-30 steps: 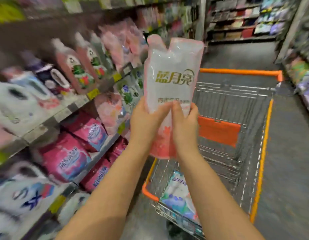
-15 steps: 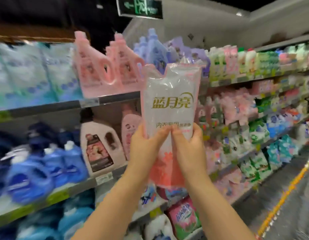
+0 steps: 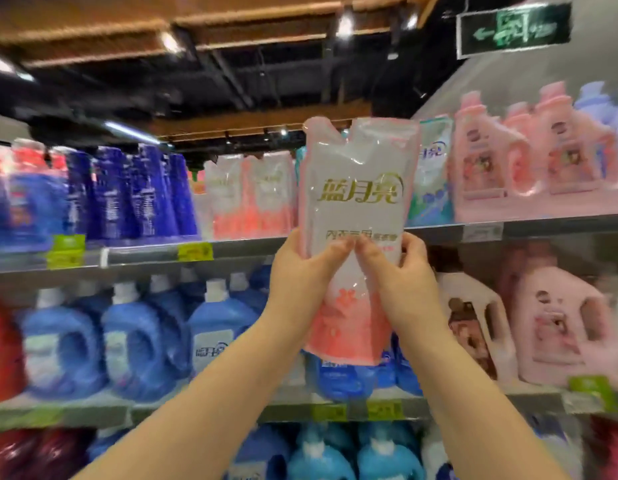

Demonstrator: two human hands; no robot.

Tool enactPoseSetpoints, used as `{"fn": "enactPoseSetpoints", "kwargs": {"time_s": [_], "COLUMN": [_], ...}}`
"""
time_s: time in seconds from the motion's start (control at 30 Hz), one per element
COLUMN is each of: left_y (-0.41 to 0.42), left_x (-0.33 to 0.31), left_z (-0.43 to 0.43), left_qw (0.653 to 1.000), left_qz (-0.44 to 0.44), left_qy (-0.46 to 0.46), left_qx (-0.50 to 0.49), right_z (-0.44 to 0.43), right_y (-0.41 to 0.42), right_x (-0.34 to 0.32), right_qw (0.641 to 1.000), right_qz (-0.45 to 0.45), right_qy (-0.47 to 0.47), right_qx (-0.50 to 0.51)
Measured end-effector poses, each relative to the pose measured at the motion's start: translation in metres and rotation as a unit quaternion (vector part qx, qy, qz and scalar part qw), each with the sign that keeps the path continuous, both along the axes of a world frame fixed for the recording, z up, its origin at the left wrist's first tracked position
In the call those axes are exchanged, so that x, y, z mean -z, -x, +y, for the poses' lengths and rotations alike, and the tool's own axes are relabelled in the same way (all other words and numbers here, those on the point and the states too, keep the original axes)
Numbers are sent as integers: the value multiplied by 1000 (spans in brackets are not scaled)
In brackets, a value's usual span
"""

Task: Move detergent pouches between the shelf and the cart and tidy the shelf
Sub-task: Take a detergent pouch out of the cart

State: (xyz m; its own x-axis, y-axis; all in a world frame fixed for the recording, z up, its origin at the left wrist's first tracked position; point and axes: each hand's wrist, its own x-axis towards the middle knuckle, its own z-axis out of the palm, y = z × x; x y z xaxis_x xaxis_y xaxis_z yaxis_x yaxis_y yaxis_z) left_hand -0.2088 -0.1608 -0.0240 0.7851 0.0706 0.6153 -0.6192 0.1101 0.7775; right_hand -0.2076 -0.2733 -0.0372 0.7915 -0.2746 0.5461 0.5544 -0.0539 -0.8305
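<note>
**Step in hand: returning a pouch to the shelf.** A glossy white-and-pink plastic detergent pouch with gold lettering (image 3: 356,202) is held upright by 2 hands. The left hand (image 3: 300,275) clasps its left edge and the right hand (image 3: 401,282) its right edge. Both thumbs press on the front panel and nearly meet.

The pouch is in the air before the grey metal upper shelf (image 3: 259,247). Its notched top rises above the grip and its base hangs below the shelf edge. Just left of the grip stands a row of matching white-and-pink pouches (image 3: 252,195). Just right of it is 1 white-and-green pouch (image 3: 434,174), then pink plastic jugs (image 3: 487,174).

The next move, as judged, is to raise the base over the shelf lip and push the pouch forward, upright, beside its matches. Whether a gap lies behind the grip is hidden.

Against the frame 0.5 s earlier, the grasp is unchanged. The view has swung, so matching pouches now flank the grip where pink jugs did.
</note>
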Motion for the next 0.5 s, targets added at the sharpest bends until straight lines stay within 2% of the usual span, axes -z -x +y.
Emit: {"fn": "enactPoseSetpoints", "kwargs": {"time_s": [0.13,0.27,0.37,0.5], "left_y": [-38,-78,-107,-145], "left_x": [-2,-9,-28,-63], "left_z": [65,111,139,175], "left_qw": [998,997,996,994], "left_qz": [9,9,-5,-23], "left_qy": [9,15,18,-21], "left_qx": [-56,-69,-82,-109], "right_z": [56,101,126,155], "right_y": [-44,-92,-132,-180], "right_x": [-6,-16,-39,-79], "right_qw": [997,991,987,977], "right_qz": [18,19,-14,-65], "right_qy": [44,93,118,156], "right_qx": [-61,-90,-111,-133]}}
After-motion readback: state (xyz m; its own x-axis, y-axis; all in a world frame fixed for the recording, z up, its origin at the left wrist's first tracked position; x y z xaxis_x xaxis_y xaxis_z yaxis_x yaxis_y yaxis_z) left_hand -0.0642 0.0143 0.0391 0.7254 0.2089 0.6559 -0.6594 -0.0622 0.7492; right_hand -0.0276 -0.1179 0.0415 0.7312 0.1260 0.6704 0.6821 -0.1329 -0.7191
